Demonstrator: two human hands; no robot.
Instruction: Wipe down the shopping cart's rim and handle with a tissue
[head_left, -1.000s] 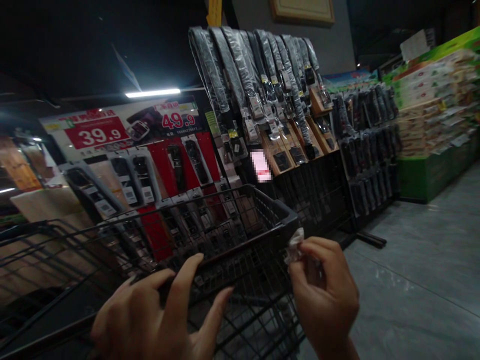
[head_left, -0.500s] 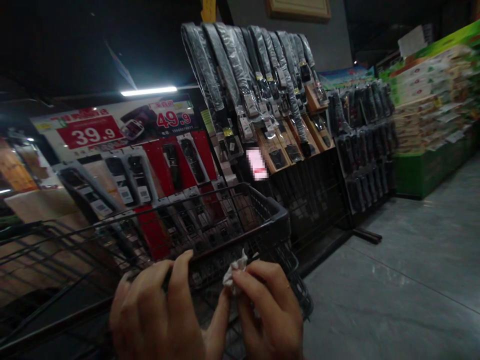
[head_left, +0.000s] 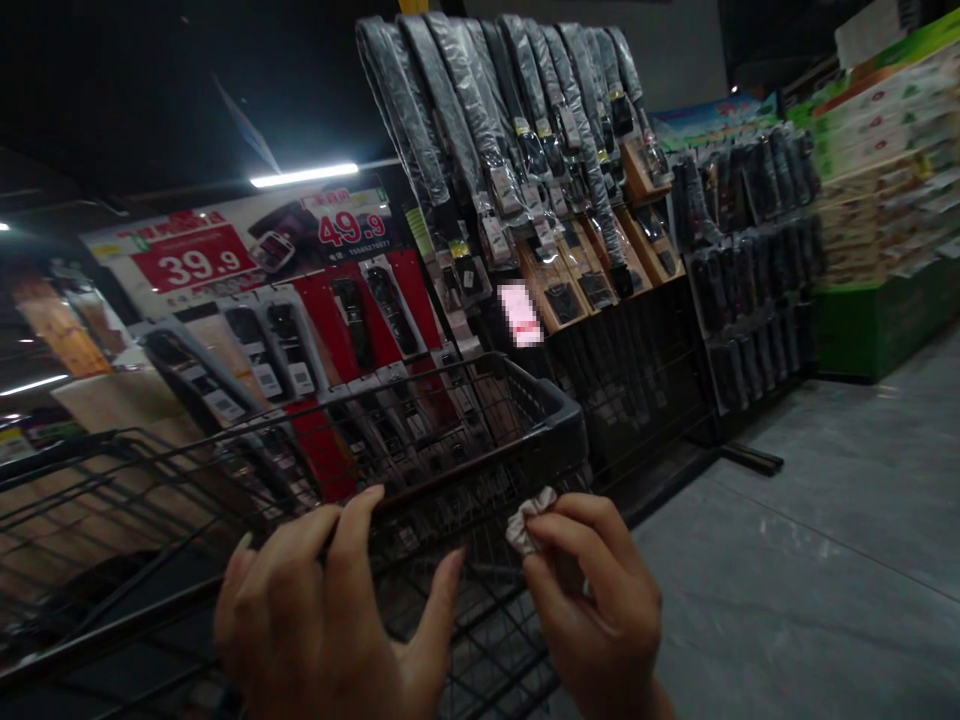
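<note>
Between the thumb and fingers of my right hand [head_left: 600, 590] is a small crumpled white tissue [head_left: 529, 522], which looks like a wad of thin paper. My left hand [head_left: 330, 600] is apart from it, the thumb spread wide from the fingers and nothing visible in its grasp. Its fingertips overlap the near bar of a dark wire shopping cart [head_left: 544, 425] in the view; whether they touch the bar I cannot tell. Both hands are above the cart's near side, the right one close to its front corner.
Behind the cart stand a rack of plastic-wrapped belts [head_left: 480, 130] and a price board [head_left: 202, 255] over packaged belts. More packaged goods hang on a rack [head_left: 750, 260] to the right. Stacked packs rest on a green base [head_left: 862, 330]. Grey floor [head_left: 787, 580] lies at the right.
My right hand has moved right with the tissue, away from my left thumb, which was touching or close to it. My left hand stays nearly in place. The view has shifted slightly.
</note>
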